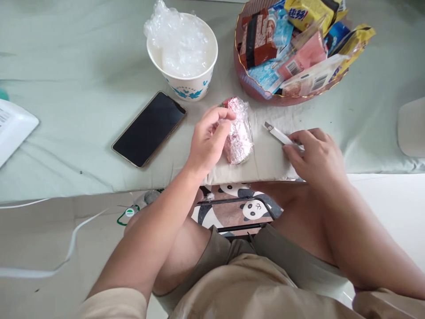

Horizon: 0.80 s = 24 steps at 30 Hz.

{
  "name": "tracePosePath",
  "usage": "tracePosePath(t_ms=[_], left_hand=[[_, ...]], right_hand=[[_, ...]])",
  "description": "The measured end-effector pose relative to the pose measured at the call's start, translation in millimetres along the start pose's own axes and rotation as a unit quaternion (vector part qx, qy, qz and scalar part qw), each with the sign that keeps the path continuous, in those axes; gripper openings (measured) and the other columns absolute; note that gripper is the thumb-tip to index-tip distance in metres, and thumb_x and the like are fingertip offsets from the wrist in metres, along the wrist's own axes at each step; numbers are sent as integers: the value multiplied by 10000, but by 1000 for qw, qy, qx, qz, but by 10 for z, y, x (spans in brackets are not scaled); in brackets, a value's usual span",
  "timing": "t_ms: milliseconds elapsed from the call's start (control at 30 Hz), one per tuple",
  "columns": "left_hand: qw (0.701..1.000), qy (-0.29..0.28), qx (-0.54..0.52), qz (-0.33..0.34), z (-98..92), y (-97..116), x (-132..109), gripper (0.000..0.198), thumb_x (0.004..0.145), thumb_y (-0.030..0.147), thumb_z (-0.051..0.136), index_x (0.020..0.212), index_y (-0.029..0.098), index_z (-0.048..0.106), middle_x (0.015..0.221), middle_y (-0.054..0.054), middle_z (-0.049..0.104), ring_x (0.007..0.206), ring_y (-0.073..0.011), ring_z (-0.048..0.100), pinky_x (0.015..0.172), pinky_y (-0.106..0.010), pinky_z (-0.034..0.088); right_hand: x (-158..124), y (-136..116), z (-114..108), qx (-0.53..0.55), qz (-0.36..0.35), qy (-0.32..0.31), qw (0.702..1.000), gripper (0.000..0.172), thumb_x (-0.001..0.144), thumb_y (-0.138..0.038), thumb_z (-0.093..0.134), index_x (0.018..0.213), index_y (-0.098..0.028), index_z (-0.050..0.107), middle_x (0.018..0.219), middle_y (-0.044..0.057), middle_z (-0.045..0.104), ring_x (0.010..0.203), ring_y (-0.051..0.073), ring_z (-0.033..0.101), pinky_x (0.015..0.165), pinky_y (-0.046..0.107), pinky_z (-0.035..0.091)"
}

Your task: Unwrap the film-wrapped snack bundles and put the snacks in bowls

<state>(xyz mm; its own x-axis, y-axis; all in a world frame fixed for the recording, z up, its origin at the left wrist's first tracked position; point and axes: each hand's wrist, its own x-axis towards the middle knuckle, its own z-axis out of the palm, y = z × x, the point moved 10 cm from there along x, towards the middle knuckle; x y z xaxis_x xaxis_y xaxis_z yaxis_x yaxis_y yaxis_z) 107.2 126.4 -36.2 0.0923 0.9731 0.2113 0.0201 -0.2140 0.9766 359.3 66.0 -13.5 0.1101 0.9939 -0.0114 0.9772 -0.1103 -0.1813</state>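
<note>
Near the table's front edge lies a small bundle (239,139), pinkish-red and silvery under crinkled clear plastic wrap. My left hand (210,137) is at its left side, index finger and thumb curled together on the wrap; the other fingertips are partly hidden. To the right, my right hand (317,153) grips a white utility knife (279,134) low over the cloth. The knife's tip points up and left toward the bundle, apart from it.
A paper tub (191,86) stuffed with clear plastic wrap stands behind, near a dark-screened phone (149,128). At the back right, a pink gold-rimmed bowl (244,82) holds several snack packets. White objects sit at both sides. My legs are under the cloth-covered table edge (83,177).
</note>
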Motion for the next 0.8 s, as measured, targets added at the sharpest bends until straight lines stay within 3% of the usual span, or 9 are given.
tracePosePath(t_ms=[100,167,267,333,367,533,633,700,800], left_hand=[[1000,-3,15,8,6,-37,18,121,957,291,612,981,260,726,1095,-41,707,1090,-228,671,1002,-393,559],[999,-1,19,36,-1,-51,24,151,964,376,654,1070,275,694,1123,-43,694,1112,-232,665,1013,-400,555],[996,5,3,85,-21,-77,13,363,950,539,685,1210,314,570,1198,-56,634,1119,-235,654,950,-396,570],[995,5,-11,95,-27,-115,-3,426,942,585,684,1232,332,502,1208,-63,598,1094,-230,655,890,-381,577],[996,3,-15,93,-27,-134,-11,427,945,589,679,1227,335,484,1195,-62,587,1067,-223,657,864,-371,579],[997,-3,-15,71,-36,-109,-54,406,939,602,675,1171,318,499,1114,-49,572,981,-203,648,847,-367,581],[997,-51,-23,46,50,-73,-82,422,894,586,730,1142,303,541,1115,-43,580,910,-185,660,820,-357,595],[996,-80,-30,24,116,-75,-105,433,852,497,784,1156,298,548,1219,-54,578,878,-163,673,775,-328,607],[997,-74,-24,2,130,-100,-120,417,822,317,771,1173,289,546,1335,-73,551,928,-159,688,746,-290,618]], right_hand=[[-35,-26,-68,79,49,-24,995,222,939,-359,558,1063,-220,677,906,101,719,808,260,654,736,380,487],[-89,-158,-42,219,62,-67,972,231,996,-405,517,1059,-221,642,793,56,694,667,195,622,678,335,480],[-223,-546,105,456,45,-166,873,371,1045,-572,453,1083,-223,575,748,17,684,536,132,588,555,277,464],[-317,-816,227,536,31,-232,811,439,1032,-644,456,1076,-219,553,742,10,693,519,121,606,500,253,446],[-348,-914,289,550,30,-255,794,442,1029,-648,467,1062,-216,550,749,12,704,525,118,620,492,243,446],[-295,-1032,482,549,92,-272,785,328,1010,-535,574,943,-214,567,721,7,710,485,102,592,439,226,423],[-240,-1023,494,556,121,-276,775,344,981,-513,618,824,-208,593,695,21,696,477,105,581,420,232,428],[-231,-989,503,560,146,-281,766,375,955,-541,647,788,-206,620,692,33,696,475,111,581,418,242,447],[-243,-934,523,560,173,-284,759,457,885,-643,702,766,-205,652,682,46,697,473,126,581,423,267,484]])
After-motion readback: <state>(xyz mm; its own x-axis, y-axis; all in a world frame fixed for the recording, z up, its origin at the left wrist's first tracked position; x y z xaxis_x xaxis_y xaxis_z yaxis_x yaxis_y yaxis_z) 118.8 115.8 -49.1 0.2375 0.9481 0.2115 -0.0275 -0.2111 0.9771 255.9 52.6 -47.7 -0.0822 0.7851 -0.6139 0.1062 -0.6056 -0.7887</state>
